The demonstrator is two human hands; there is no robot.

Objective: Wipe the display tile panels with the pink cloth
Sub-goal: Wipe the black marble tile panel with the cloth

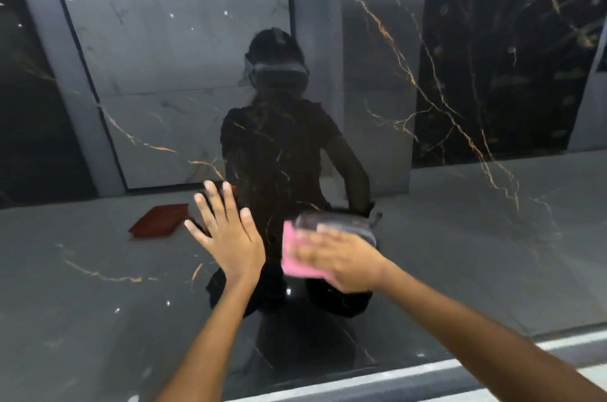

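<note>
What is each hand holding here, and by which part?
The right hand presses the folded pink cloth against the glossy dark marble tile panel, covering its right portion. The left hand holds nothing; it lies flat, fingers spread.

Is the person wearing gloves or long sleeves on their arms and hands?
No. Both the left hand and the right hand are bare, with no gloves, rings or watch showing. The forearms are bare too; no sleeve reaches into view.
</note>
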